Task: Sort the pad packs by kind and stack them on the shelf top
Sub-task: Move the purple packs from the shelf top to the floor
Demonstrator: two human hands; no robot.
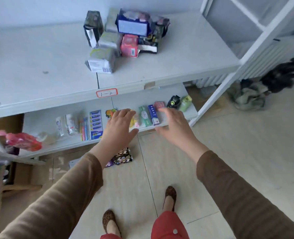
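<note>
On the shelf top point(185, 54), the pad packs point(125, 37) are sitting in one loose jumble toward the back, kinds still mixed: grey-green packs point(101, 60) are lying at the front and left, a pink pack point(129, 45) is leaning in the middle, a blue-and-white pack point(133, 23) is resting on top, and dark patterned packs point(93, 25) are standing at the left and slumping at the right. Both hands are hovering in the air in front of the lower shelf point(44, 123), well short of the pile. The left hand point(120, 123) is showing its fingers spread apart and holding nothing; the right hand point(173, 123) is likewise spread, empty and slightly blurred.

Judging from this, sorting is only beginning, and the step in hand is the reach up to the heap. Doing it well probably means taking the topmost blue-and-white pack first, since it is bearing on the packs beneath and pulling a lower one could be tipping the rest. Each hand could be lifting one pack of a single kind, gripping across the flat faces rather than the crinkly ends, where soft wrapping is likely to slip. The bare left stretch of the shelf top is offering room for separate stacks, so setting each kind well apart and laying packs flat, edges squared, should be keeping the stacks from leaning.
</note>
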